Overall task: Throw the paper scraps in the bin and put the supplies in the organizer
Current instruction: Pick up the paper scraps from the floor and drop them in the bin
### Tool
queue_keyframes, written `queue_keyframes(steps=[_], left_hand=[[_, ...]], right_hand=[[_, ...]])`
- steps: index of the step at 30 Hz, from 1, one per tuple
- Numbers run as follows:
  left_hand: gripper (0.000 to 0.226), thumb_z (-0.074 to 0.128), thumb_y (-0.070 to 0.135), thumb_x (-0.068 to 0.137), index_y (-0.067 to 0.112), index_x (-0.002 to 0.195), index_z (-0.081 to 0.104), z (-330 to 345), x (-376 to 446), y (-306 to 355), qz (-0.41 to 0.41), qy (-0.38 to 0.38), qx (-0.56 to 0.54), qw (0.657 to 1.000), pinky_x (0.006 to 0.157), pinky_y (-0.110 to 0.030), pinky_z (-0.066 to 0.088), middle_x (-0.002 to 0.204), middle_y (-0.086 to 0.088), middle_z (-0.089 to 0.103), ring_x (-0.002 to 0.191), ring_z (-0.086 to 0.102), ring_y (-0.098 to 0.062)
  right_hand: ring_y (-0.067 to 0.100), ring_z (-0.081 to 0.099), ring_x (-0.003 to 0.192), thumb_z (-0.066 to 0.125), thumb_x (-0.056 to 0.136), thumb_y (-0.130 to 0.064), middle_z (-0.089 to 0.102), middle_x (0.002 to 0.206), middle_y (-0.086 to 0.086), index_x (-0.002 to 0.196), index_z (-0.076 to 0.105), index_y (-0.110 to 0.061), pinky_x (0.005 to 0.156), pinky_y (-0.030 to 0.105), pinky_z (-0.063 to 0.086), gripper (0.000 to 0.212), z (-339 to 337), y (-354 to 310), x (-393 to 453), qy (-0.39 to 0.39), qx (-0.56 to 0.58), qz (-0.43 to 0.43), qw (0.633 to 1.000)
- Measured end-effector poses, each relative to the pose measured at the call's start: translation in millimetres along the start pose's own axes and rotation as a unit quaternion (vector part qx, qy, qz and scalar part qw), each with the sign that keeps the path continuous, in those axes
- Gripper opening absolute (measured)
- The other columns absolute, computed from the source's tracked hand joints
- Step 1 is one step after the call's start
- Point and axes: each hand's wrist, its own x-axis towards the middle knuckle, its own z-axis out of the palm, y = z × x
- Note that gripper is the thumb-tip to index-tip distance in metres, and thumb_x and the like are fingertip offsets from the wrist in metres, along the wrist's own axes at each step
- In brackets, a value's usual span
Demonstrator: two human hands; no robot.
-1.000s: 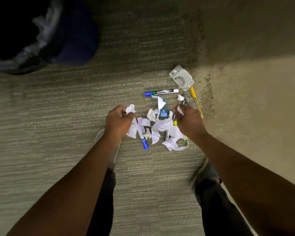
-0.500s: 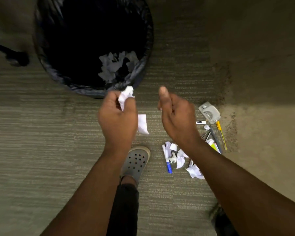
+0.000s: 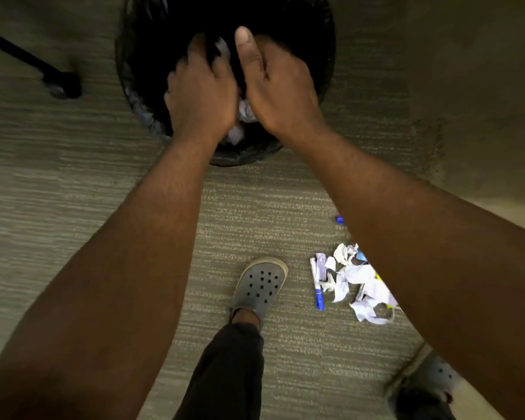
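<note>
Both my hands hang over the black-lined bin (image 3: 326,65) at the top of the view. My left hand (image 3: 200,89) points its spread, blurred fingers down into the bin, and a pale bit of paper shows by its fingertips. Right beside it, my right hand (image 3: 279,86) has its thumb straight up; its fingers are hidden behind the back of the hand. Crumpled paper scraps (image 3: 245,112) lie inside the bin between my wrists. More white scraps (image 3: 361,283) lie on the carpet at the lower right, mixed with a blue-capped marker (image 3: 317,286).
My foot in a grey clog (image 3: 261,283) stands on the carpet left of the scrap pile. A small blue cap (image 3: 340,220) shows by my right forearm. A black chair leg with a caster (image 3: 58,84) stands left of the bin. No organizer is in view.
I rose from the scrap pile and turned to the bin. Both hands moved forward from in front of the bin to over its opening, and my left hand's fingers spread.
</note>
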Motion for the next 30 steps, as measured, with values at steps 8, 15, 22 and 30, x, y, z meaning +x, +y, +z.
queue_keyframes(steps=[8, 15, 22, 30], left_hand=[[0.038, 0.042, 0.012, 0.097, -0.001, 0.132, 0.052, 8.5, -78.8, -28.7, 0.179, 0.055, -0.154, 0.97, 0.098, -0.034, 0.048, 0.119, -0.011, 0.064, 0.113, 0.06, -0.023], [0.024, 0.052, 0.008, 0.093, 0.01, 0.114, 0.063, 70.7, -216.1, -58.9, 0.088, -0.105, -0.19, 0.972, 0.078, -0.045, 0.055, 0.098, -0.003, 0.066, 0.088, 0.065, -0.021], [0.048, 0.069, 0.006, 0.077, 0.01, 0.124, 0.058, 155.0, -286.4, -92.3, 0.024, -0.31, -0.032, 0.95, 0.085, -0.04, 0.051, 0.113, -0.013, 0.059, 0.099, 0.061, -0.032], [0.075, 0.08, 0.028, 0.068, 0.02, 0.134, 0.046, 235.2, -288.4, -114.0, 0.126, -0.389, 0.172, 0.896, 0.093, -0.047, 0.048, 0.136, -0.015, 0.039, 0.12, 0.044, -0.036]], right_hand=[[0.016, 0.055, 0.111, 0.048, 0.097, -0.033, 0.062, 0.118, 0.004, 0.119, 0.059, -0.007, 0.095, 0.027, 0.041, 0.035, -24.8, 55.8, -71.6, 0.136, -0.061, -0.079, 0.986], [0.026, 0.059, 0.107, 0.051, 0.094, -0.006, 0.064, 0.111, 0.01, 0.11, 0.062, -0.004, 0.091, 0.043, 0.048, 0.02, -62.7, 164.5, -215.2, 0.115, -0.099, 0.085, 0.985], [0.03, 0.062, 0.101, 0.053, 0.09, -0.016, 0.058, 0.118, 0.007, 0.115, 0.058, -0.014, 0.076, 0.045, 0.054, 0.025, -65.5, 253.5, -327.2, 0.027, -0.181, 0.235, 0.955], [0.033, 0.054, 0.111, 0.061, 0.083, -0.048, 0.041, 0.132, 0.012, 0.135, 0.038, -0.015, 0.073, 0.043, 0.053, 0.066, -46.7, 313.7, -386.1, -0.148, -0.288, 0.265, 0.908]])
